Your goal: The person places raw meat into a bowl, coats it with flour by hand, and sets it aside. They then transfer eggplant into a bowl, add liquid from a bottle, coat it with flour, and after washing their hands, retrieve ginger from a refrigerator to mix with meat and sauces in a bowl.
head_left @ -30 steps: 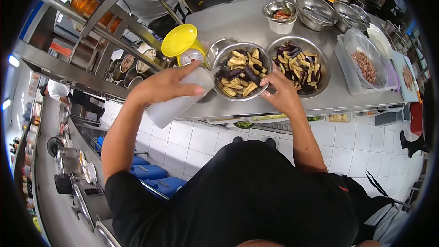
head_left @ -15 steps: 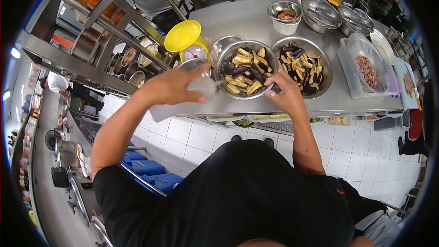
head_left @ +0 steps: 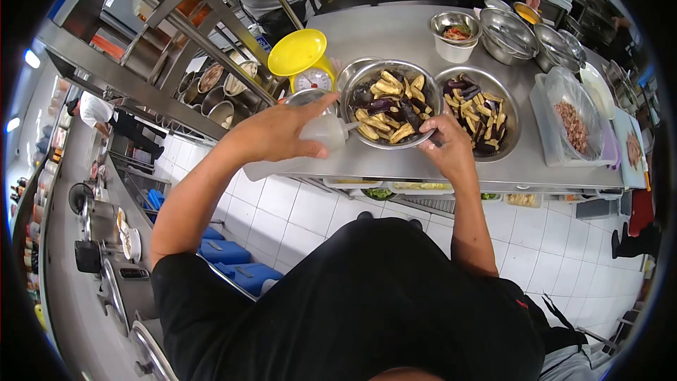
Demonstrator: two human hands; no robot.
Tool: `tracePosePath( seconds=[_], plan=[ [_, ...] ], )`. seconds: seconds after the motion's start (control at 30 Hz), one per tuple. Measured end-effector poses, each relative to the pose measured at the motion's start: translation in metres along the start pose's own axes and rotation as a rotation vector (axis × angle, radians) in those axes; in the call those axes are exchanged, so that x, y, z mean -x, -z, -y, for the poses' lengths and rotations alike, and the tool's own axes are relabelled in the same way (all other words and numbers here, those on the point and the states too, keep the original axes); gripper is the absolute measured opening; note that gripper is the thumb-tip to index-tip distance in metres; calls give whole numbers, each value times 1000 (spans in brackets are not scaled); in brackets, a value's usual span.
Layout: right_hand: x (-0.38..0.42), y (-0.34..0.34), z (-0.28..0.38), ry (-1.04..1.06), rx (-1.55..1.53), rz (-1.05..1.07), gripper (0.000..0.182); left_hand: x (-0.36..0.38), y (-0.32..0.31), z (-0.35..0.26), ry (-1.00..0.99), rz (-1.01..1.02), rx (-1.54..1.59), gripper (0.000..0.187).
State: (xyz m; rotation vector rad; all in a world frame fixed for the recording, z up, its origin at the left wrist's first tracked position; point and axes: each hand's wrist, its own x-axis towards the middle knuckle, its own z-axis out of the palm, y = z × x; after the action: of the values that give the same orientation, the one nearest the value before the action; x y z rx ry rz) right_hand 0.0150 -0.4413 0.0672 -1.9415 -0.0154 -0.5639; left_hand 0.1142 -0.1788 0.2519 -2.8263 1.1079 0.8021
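Observation:
A translucent squeeze bottle [head_left: 326, 135] is gripped in my left hand [head_left: 275, 130], lying nearly on its side with its nozzle at the left rim of a steel bowl. Fried eggplant pieces [head_left: 386, 121], yellowish with dark purple skin, lie in that steel bowl [head_left: 354, 134]. My right hand [head_left: 453, 149] pinches the bowl's right rim, thumb near the inside edge and the other fingers partly hidden. Right behind this hand, a larger steel bowl [head_left: 513, 116] holds more eggplant pieces. Whether liquid leaves the nozzle is too small to tell.
A yellow kitchen scale [head_left: 299, 52] stands behind the left hand, beside a metal shelf rack [head_left: 187, 25]. Farther right are a white tub [head_left: 453, 51], stacked steel bowls [head_left: 506, 37] and a plastic container [head_left: 546, 127] with a bag of chopped meat [head_left: 571, 127]. Other people work across the counter.
The view has shifted slightly, so the counter items sit farther right. The squeeze bottle, blurred before, now looks sharper with its nozzle at the bowl's rim. Both hands keep their holds.

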Motion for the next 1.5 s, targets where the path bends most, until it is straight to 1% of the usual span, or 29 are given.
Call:
tracePosePath(
  seconds=[0.1,0.13,0.2,0.23,0.3,0.37,0.43,0.5,0.57,0.63,0.73,0.83,0.87,0.97,1.03,1.07,1.1,1.13,1.17,1.2,1.23,1.27,1.3,1.33,1.37,1.4,1.43,1.47,1.5],
  plan=[
    [-1,-2,-2,2,-105,-57,32,7,-9,16,-135,-161,231,95],
    [-1,4,14,-54,-22,-36,32,6,-12,23,-196,-236,359,95],
    [-2,4,3,62,-22,-39,33,17,-11,40,-280,-426,595,95],
    [-1,2,3,82,34,-66,33,26,-6,44,-267,-536,703,93],
    [-2,4,3,23,8,-32,31,41,11,54,-381,-911,757,88],
    [-1,3,-6,-25,-136,-27,31,66,44,60,-357,-1121,792,82],
    [-1,3,-9,-69,-169,-19,31,87,76,68,-381,-1364,687,71],
    [-1,3,-9,-66,-185,-18,32,104,110,71,-228,-1562,520,74],
    [1,5,-10,-57,-158,-11,32,113,136,66,70,-1749,145,69],
    [4,6,-10,-72,-179,0,33,104,166,95,99,-1823,19,69],
    [9,7,-9,-71,-174,-4,34,83,191,159,271,-1866,-35,72],
    [16,11,-4,-65,-120,-37,34,64,196,222,511,-1760,90,82],
    [18,11,-2,-65,-95,-48,34,57,192,240,509,-1758,88,86],
    [21,14,-1,-5,-44,-72,33,39,176,241,669,-1627,87,83],
    [19,19,14,-18,91,-19,32,24,181,304,662,-1628,-84,85],
    [18,17,8,43,31,-36,32,23,189,322,724,-1514,-86,90],
    [16,18,14,33,26,-31,31,22,188,311,752,-1569,-200,94],
    [12,21,25,8,30,-1,32,26,189,297,753,-1581,-185,95],
    [10,20,20,38,75,11,31,26,178,266,570,-1635,-93,91],
    [7,17,23,33,-75,54,29,38,155,238,419,-1679,-14,88],
    [4,13,17,124,-35,65,30,46,120,201,266,-1559,108,83],
    [1,7,24,112,-87,85,31,48,83,157,123,-1451,229,78],
    [-3,1,34,105,-138,111,32,48,41,118,51,-1475,379,68],
    [-6,-5,40,125,-129,166,33,48,2,87,-35,-1472,760,67],
    [-10,-12,46,148,-121,221,33,50,-34,72,-52,-1453,903,66],
    [-14,-21,52,176,-114,279,34,48,-72,75,18,-1400,863,68],
    [-20,-26,50,196,-170,336,34,46,-95,45,44,-1245,1261,72],
    [-20,-43,59,220,-218,402,34,54,-122,40,36,-1044,1592,71],
    [-20,-57,65,241,-273,473,34,59,-143,37,-40,-888,1841,66]
  ],
)
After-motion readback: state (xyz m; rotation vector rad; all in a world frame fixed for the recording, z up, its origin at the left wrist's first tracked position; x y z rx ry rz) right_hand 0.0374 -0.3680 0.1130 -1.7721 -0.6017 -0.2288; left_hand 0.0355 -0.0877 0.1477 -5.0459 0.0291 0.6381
